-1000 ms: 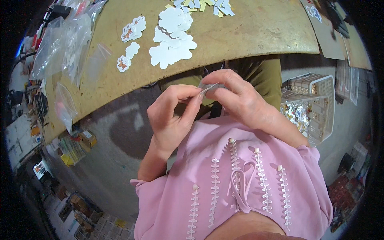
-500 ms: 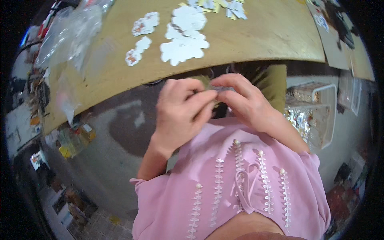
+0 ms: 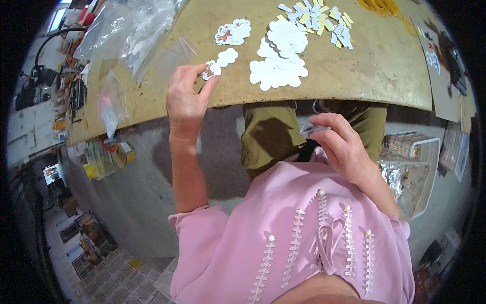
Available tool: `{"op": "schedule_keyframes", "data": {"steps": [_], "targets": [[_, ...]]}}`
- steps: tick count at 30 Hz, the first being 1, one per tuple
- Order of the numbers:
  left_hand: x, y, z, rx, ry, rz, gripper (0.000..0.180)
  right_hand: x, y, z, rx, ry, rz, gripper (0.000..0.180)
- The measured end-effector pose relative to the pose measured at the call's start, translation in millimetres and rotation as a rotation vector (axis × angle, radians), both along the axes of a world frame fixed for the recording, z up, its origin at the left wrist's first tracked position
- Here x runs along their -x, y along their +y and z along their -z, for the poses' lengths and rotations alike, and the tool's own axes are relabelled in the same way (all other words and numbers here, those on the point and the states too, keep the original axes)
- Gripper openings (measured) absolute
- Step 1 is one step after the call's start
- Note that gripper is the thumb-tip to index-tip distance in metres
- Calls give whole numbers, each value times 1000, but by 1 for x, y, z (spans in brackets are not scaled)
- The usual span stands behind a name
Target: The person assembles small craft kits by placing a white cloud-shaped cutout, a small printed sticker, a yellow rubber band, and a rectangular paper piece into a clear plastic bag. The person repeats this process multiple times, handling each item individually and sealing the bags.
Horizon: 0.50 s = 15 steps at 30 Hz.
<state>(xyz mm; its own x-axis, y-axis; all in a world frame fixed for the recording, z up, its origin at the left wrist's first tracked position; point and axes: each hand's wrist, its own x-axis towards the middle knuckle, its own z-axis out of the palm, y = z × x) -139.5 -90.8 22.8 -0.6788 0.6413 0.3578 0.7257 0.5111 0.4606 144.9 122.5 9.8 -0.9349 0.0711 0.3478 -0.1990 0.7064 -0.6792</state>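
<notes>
My left hand (image 3: 188,99) reaches over the table's front edge, thumb and fingertips gripping a small scalloped card (image 3: 210,70) with a brown picture. A plain white cloud-shaped card (image 3: 228,57) adjoins it. In front of my lap, my right hand (image 3: 344,144) pinches a small clear plastic piece (image 3: 308,129), perhaps a little bag; the fingers partly cover it. Farther back lies a cluster of similar printed cards (image 3: 233,32). Larger white scalloped cards (image 3: 278,73) overlap in a pile to the right of these.
The tan table (image 3: 344,76) also bears several yellow and pale-blue slips (image 3: 324,23), yellow strands (image 3: 387,7) and clear plastic bags (image 3: 136,30) at the left. A white basket (image 3: 428,177) with shiny packets stands low at the right. Boxes (image 3: 123,154) sit below the left edge.
My hands, together before my chest earlier, have parted. The left has moved out to the small printed card on the table; the right stays near my lap with the clear plastic piece. The view has shifted.
</notes>
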Motion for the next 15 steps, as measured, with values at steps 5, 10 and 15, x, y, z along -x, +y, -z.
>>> {"op": "schedule_keyframes", "data": {"steps": [5,10,15], "targets": [[14,-3,-2,-26,-225,82,23,4,-1,0,22,-4,-25,29],[18,-1,1,7,-195,75,27,6,-2,-1,17,-10,-21,31],[13,5,-3,27,-192,12,22,2,-2,0,16,-9,-16,32]]}}
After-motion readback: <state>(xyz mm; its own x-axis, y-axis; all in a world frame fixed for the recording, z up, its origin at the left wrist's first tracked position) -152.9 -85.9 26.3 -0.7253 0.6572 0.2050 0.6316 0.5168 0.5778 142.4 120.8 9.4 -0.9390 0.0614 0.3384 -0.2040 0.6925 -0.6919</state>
